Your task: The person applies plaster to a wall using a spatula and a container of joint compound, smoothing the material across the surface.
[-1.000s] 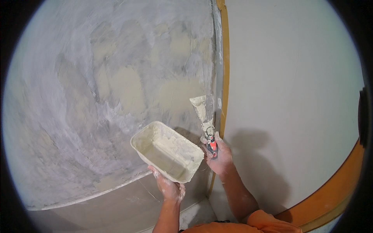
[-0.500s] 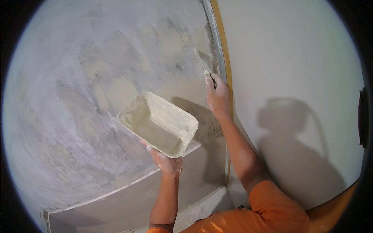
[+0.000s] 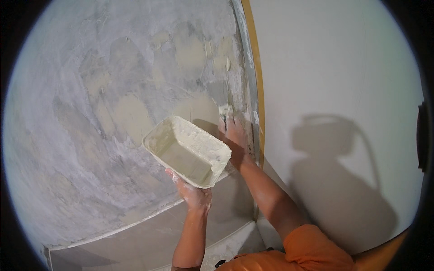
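Observation:
My left hand [image 3: 195,193] is closed on a pale rectangular tub [image 3: 186,122] from beneath, its fingers partly hidden. The tub tilts toward me, with cream-coloured putty smeared over its inner walls. To the tub's right, my right hand [image 3: 236,134] grips a putty knife [image 3: 219,93], with putty caked near the handle. The blade lies at the grey wall [image 3: 135,58], close to the wall's right edge. Wet cream patches mark the wall around it. Both hands are dusted with putty.
A yellow-brown strip [image 3: 258,86] runs down the corner between the grey wall and a smooth white wall [image 3: 316,58] on the right. Below, a pale ledge edge [image 3: 122,229] borders a grey-brown tiled surface [image 3: 140,244]. Shadows fall on the white wall.
My right hand has moved down along the corner with the putty knife, closer to the tub. A fresh putty lump shows on the wall above it. The tub has shifted slightly down.

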{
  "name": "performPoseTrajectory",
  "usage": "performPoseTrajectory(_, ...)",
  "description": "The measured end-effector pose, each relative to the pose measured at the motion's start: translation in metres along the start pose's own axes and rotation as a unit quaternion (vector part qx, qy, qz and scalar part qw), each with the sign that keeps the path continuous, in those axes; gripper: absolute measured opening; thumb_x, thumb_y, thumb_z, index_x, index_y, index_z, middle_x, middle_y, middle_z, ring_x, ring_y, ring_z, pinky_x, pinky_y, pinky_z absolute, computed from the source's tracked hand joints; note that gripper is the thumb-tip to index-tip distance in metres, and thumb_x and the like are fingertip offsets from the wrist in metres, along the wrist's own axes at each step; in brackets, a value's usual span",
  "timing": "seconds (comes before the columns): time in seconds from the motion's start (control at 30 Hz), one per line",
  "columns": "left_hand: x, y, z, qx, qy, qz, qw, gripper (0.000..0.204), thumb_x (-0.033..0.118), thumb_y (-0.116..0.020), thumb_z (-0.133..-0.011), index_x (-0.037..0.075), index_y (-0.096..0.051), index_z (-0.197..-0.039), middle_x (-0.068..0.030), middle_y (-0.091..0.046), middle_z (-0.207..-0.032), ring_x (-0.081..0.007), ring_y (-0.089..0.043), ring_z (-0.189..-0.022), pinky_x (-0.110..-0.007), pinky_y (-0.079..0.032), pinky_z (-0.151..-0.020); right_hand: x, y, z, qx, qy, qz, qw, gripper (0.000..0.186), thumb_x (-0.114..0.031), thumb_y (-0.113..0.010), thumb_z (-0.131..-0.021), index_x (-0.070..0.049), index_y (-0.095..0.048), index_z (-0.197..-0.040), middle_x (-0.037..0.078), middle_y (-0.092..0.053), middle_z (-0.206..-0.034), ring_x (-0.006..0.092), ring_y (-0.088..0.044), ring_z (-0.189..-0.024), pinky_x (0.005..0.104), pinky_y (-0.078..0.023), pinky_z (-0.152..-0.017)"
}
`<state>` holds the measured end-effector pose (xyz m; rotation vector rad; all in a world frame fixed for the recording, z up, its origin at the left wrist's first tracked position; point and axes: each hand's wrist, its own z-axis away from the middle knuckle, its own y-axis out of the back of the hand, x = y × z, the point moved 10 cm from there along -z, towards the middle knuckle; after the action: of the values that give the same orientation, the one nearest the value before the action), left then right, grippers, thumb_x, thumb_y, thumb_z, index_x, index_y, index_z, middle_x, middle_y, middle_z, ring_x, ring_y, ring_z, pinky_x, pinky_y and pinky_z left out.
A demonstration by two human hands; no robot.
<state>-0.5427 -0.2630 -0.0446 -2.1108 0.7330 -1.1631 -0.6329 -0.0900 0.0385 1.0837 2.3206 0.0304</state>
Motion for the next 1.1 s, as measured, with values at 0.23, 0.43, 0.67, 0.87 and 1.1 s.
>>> performPoseTrajectory(0.23, 0.006, 0.012, -0.003, 0.010, -0.006, -0.010, 1.000, 0.065, 0.060, -0.031, -0.102, 0.017, -0.028, -0.150, -0.0071, -0.039, -0.149, -0.0279, -0.048, -0.129, -0.044, -0.048, -0.097, -0.018, 0.070, -0.036, 0.078, 0.024, 0.007, 0.997, 0.038, -0.026, -0.051, -0.098, 0.005, -0.059, -0.119, 0.026, -0.061, -0.102, 0.0450, -0.061, -0.092, 0.0523, -0.050, -0.081)
performPoseTrajectory(0.43, 0.021, -0.012, 0.007, 0.008, -0.037, -0.053, 0.998, 0.066, 0.058, -0.026, -0.104, 0.016, -0.023, -0.155, -0.0032, -0.030, -0.156, -0.0235, -0.037, -0.140, -0.040, -0.037, -0.114, 0.014, 0.017, -0.032, -0.005, -0.058, 0.073, 0.996, 0.044, -0.024, -0.050, -0.099, 0.004, -0.050, -0.133, 0.025, -0.061, -0.109, 0.0448, -0.061, -0.098, 0.0519, -0.050, -0.084)
performPoseTrajectory(0.67, 0.023, -0.017, 0.005, -0.007, -0.037, -0.044, 0.998, 0.071, 0.061, -0.028, -0.102, 0.016, -0.019, -0.156, -0.0040, -0.027, -0.158, -0.0244, -0.034, -0.142, -0.042, -0.037, -0.114, 0.025, 0.045, 0.028, 0.014, 0.015, 0.061, 0.998, 0.048, -0.024, -0.053, -0.097, 0.005, -0.048, -0.135, 0.027, -0.055, -0.123, 0.0457, -0.060, -0.104, 0.0529, -0.049, -0.086)
performPoseTrajectory(0.87, 0.016, -0.007, 0.003, -0.004, -0.007, -0.019, 1.000, 0.072, 0.062, -0.028, -0.102, 0.016, -0.019, -0.156, -0.0042, -0.027, -0.158, -0.0246, -0.032, -0.143, -0.042, -0.034, -0.115, -0.032, 0.090, -0.063, 0.008, -0.006, 0.002, 1.000, 0.051, -0.025, -0.054, -0.096, 0.007, -0.048, -0.135, 0.031, -0.058, -0.115, 0.0466, -0.061, -0.097, 0.0521, -0.050, -0.084)
performPoseTrajectory(1.1, 0.022, -0.002, 0.006, 0.040, -0.050, -0.029, 0.998, 0.069, 0.059, -0.026, -0.103, 0.014, -0.022, -0.155, -0.0047, -0.033, -0.155, -0.0246, -0.035, -0.141, -0.043, -0.034, -0.115, 0.016, -0.025, 0.006, -0.184, -0.091, 0.062, 0.977, 0.049, -0.025, -0.047, -0.099, 0.005, -0.041, -0.138, 0.029, -0.059, -0.111, 0.0468, -0.062, -0.098, 0.0548, -0.051, -0.080)
